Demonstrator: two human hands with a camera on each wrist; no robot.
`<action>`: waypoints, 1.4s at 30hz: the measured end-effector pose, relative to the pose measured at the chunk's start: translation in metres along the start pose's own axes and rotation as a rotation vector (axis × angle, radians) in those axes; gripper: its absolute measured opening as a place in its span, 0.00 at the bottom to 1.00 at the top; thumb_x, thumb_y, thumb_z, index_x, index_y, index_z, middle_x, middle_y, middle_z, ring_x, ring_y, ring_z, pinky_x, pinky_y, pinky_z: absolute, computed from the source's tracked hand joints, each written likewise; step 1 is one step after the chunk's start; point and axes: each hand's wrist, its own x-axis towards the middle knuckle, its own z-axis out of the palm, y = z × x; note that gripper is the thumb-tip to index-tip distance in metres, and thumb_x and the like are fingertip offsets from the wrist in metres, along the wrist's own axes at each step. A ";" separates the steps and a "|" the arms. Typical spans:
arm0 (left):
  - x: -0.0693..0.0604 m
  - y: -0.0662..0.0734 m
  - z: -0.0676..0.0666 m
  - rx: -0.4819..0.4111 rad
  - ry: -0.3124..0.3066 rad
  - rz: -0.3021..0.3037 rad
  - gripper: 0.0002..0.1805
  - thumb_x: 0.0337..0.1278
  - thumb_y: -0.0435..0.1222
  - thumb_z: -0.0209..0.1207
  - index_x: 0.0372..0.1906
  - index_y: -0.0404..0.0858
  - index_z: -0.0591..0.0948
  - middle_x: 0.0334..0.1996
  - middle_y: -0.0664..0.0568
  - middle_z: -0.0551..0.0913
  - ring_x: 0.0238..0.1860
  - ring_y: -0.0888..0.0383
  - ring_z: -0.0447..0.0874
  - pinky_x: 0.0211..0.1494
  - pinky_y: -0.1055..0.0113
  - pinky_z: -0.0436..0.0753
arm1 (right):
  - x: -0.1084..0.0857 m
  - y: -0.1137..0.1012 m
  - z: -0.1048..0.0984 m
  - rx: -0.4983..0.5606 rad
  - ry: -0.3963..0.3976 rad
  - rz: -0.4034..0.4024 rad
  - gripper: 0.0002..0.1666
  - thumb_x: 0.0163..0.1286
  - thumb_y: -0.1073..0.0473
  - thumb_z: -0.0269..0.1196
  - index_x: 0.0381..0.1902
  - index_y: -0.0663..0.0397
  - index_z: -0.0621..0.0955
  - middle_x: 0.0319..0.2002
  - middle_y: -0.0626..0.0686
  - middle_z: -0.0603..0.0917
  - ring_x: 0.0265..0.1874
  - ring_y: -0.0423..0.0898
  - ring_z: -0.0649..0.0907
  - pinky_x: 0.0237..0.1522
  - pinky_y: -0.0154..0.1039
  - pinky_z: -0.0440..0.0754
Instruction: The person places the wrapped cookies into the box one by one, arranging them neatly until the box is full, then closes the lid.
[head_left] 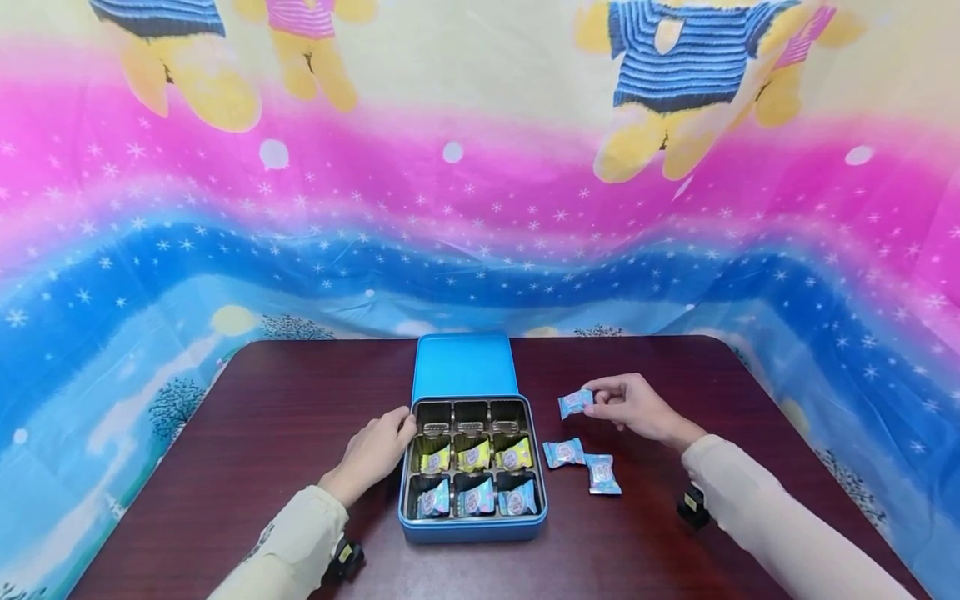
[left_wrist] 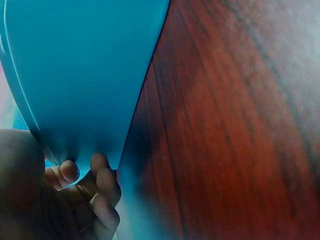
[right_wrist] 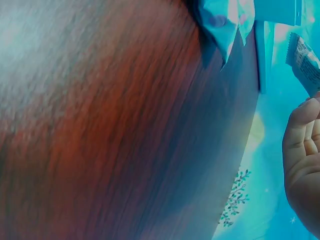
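My right hand (head_left: 637,407) pinches a blue wrapped candy (head_left: 573,403) between thumb and fingers, above the table right of the tin. In the right wrist view this candy (right_wrist: 304,62) sticks out past the fingertips. Two more blue candies (head_left: 564,452) (head_left: 603,474) lie close together below it. The blue tin (head_left: 468,531) has a dark tray of compartments: yellow candies (head_left: 473,457) fill the middle row, blue candies (head_left: 476,497) the near row, and the far row shows bare plastic. With curled fingers, my left hand (head_left: 372,450) holds the tin's left edge near its far corner.
The tin's blue lid (head_left: 465,367) lies open behind it, towards the far edge of the dark red wooden table (head_left: 300,392). A patterned cloth (head_left: 450,208) hangs behind and around the table. A small black device (head_left: 693,506) sits at each wrist.
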 end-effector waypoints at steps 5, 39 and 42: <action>0.000 0.000 0.000 0.000 -0.001 0.001 0.13 0.74 0.44 0.46 0.30 0.46 0.72 0.21 0.53 0.70 0.24 0.55 0.68 0.28 0.61 0.65 | 0.002 -0.006 0.005 0.016 -0.006 -0.020 0.29 0.69 0.60 0.67 0.62 0.73 0.76 0.28 0.53 0.78 0.16 0.41 0.71 0.21 0.43 0.76; 0.000 0.000 0.000 0.005 -0.003 0.002 0.13 0.74 0.45 0.45 0.30 0.48 0.73 0.22 0.54 0.71 0.24 0.56 0.68 0.28 0.61 0.66 | 0.010 -0.032 0.028 0.074 -0.019 -0.114 0.24 0.69 0.63 0.66 0.60 0.69 0.78 0.26 0.50 0.77 0.15 0.45 0.70 0.21 0.41 0.75; 0.000 0.000 -0.001 0.005 -0.003 0.005 0.13 0.74 0.45 0.46 0.30 0.47 0.73 0.22 0.54 0.71 0.24 0.56 0.68 0.28 0.61 0.66 | 0.012 -0.035 0.030 0.074 -0.026 -0.115 0.25 0.69 0.62 0.66 0.61 0.69 0.78 0.26 0.50 0.77 0.15 0.42 0.70 0.21 0.42 0.75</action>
